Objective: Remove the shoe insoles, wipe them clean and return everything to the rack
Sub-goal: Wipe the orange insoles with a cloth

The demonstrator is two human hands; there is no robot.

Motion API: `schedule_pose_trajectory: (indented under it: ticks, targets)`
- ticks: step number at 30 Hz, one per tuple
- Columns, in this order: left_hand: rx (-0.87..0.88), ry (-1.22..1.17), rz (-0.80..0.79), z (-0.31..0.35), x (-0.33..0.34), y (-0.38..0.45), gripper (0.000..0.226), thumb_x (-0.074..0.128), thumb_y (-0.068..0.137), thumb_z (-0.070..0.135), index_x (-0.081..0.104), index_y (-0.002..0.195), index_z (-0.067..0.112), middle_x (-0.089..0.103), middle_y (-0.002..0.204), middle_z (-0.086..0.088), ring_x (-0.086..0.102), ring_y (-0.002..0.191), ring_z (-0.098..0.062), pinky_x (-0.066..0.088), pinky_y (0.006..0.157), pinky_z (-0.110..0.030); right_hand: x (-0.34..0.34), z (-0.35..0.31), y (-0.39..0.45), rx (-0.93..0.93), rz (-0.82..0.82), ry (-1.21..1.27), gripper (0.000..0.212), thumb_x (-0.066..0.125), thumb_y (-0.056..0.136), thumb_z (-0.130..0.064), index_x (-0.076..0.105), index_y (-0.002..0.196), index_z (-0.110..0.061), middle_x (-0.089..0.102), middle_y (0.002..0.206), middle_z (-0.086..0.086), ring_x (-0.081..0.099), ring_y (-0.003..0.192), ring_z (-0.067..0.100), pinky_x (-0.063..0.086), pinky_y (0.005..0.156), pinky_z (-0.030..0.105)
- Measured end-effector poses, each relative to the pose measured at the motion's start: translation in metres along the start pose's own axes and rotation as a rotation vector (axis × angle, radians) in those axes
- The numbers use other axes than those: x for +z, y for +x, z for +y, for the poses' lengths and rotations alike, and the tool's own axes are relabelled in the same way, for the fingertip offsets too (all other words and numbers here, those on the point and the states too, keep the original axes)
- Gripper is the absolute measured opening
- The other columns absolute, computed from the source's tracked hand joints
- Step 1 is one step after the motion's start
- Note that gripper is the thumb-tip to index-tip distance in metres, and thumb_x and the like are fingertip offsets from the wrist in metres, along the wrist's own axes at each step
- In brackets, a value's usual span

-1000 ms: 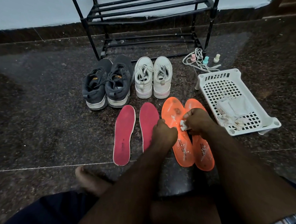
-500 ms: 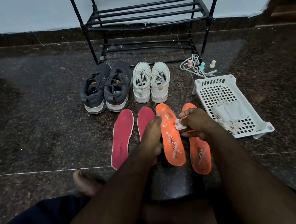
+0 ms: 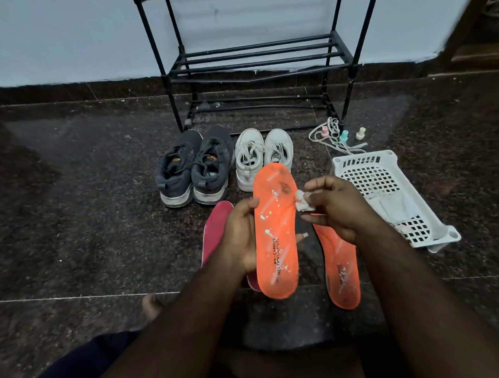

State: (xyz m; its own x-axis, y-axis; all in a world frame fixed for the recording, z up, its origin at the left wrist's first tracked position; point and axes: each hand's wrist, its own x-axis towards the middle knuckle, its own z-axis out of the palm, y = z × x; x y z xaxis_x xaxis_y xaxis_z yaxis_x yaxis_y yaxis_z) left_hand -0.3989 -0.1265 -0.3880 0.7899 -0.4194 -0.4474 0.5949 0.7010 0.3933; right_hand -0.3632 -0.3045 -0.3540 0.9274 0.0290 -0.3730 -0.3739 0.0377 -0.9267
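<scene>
The person sits on the floor facing the black shoe rack (image 3: 253, 61), and everything else is laid out in front of it. Their left hand (image 3: 242, 235) holds one orange insole (image 3: 276, 230) up off the floor, thumb over its left edge and the fingers curled behind it, one fingertip showing past the right edge. The right hand (image 3: 333, 207) pinches a small white wad of wipe (image 3: 302, 200) between thumb and curled fingers, right at the insole's upper right edge. White flecks and smears are scattered across the orange surface, so I'd say the wiping of this one is under way rather than finished.

The second orange insole (image 3: 342, 267) lies on the floor just right of the held one, with pale marks on it too. A red insole (image 3: 215, 228) lies to the left, partly hidden behind the left hand; a sliver of a second red one peeks out below. I can't tell whether those have been cleaned.

Directly before the rack stand the dark grey sneakers (image 3: 195, 168) and, to their right, the white sneakers (image 3: 264, 156). A white plastic basket (image 3: 365, 165) with cloths sits off to the rack's right front.

The insoles are all out, so removal looks done. Cleaning is in progress, and refitting the insoles and shelving the shoes remain; the rack's visible shelves hold nothing.
</scene>
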Motion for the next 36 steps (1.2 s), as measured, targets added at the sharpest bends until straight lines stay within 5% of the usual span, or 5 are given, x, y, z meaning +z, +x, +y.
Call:
schedule_pose_trajectory:
  ticks: [5, 14, 21, 28, 36]
  targets:
    - [-0.067, 0.03, -0.059, 0.01, 0.0, -0.028, 0.059, 0.046, 0.087, 0.035, 0.06, 0.133, 0.0, 0.055, 0.136, -0.022, 0.057, 0.119, -0.043, 0.044, 0.095, -0.072, 0.015, -0.004, -0.008, -0.03, -0.048, 0.129, 0.021, 0.052, 0.091, 0.009, 0.059, 0.093, -0.01, 0.066, 0.081, 0.005, 0.067, 0.073, 0.018, 0.061, 0.066, 0.035]
    - [0.012, 0.02, -0.136, 0.017, -0.011, -0.023, 0.076, 0.039, 0.094, 0.068, 0.05, 0.146, 0.014, 0.052, 0.147, -0.017, 0.049, 0.134, -0.038, 0.03, 0.106, -0.075, 0.024, -0.002, -0.013, -0.006, -0.195, 0.057, 0.022, 0.054, 0.088, 0.012, 0.061, 0.101, -0.004, 0.068, 0.083, 0.01, 0.068, 0.072, 0.019, 0.06, 0.068, 0.035]
    - [0.017, -0.045, -0.064, 0.028, -0.013, -0.012, 0.061, 0.041, 0.097, 0.058, 0.08, 0.103, 0.012, 0.07, 0.119, -0.016, 0.069, 0.099, -0.038, 0.051, 0.085, -0.064, 0.022, -0.005, -0.008, -0.078, -0.177, -0.162, 0.019, 0.063, 0.086, 0.009, 0.067, 0.093, -0.009, 0.065, 0.076, 0.006, 0.062, 0.063, 0.012, 0.053, 0.058, 0.027]
    - [0.007, -0.069, -0.112, 0.024, -0.015, -0.003, 0.063, 0.043, 0.094, 0.05, 0.06, 0.137, 0.007, 0.055, 0.142, -0.023, 0.049, 0.133, -0.046, 0.051, 0.088, -0.064, 0.022, -0.016, 0.004, -0.25, -0.012, 0.08, 0.026, 0.056, 0.091, 0.01, 0.071, 0.097, -0.01, 0.071, 0.089, 0.009, 0.067, 0.079, 0.022, 0.057, 0.063, 0.024]
    - [0.017, -0.04, -0.076, 0.012, -0.008, -0.003, 0.053, 0.039, 0.095, 0.044, 0.077, 0.11, 0.009, 0.07, 0.117, -0.016, 0.066, 0.104, -0.036, 0.048, 0.089, -0.067, 0.042, 0.001, 0.012, -0.486, 0.102, -0.396, 0.021, 0.075, 0.083, -0.008, 0.073, 0.1, -0.02, 0.072, 0.094, 0.004, 0.068, 0.082, 0.015, 0.056, 0.08, 0.032]
